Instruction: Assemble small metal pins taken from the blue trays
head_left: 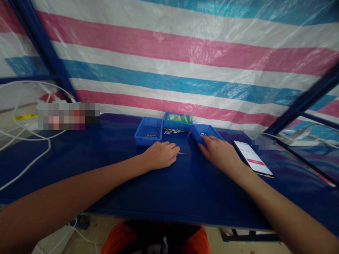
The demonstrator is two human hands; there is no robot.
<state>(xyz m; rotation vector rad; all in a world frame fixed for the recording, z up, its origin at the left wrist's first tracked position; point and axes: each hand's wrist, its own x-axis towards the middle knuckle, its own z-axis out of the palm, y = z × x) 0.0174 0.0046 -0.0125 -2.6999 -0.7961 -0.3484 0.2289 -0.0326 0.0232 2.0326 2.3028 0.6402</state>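
Observation:
My left hand is closed, its fingertips pinching a thin metal pin that points right, low over the table. My right hand reaches to the right blue bin; its fingers are stretched over the near rim, with the thumb apart. Small metal pieces show in that bin beside the fingertips. The left blue bin contains several thin metal pieces. Between the bins, a loose pile of metal pins lies on the table.
Behind the pile stands a third blue bin with green and clear plastic bags. A lit phone lies right of my right hand. White cables run along the left side of the blue table. A striped sheet hangs behind.

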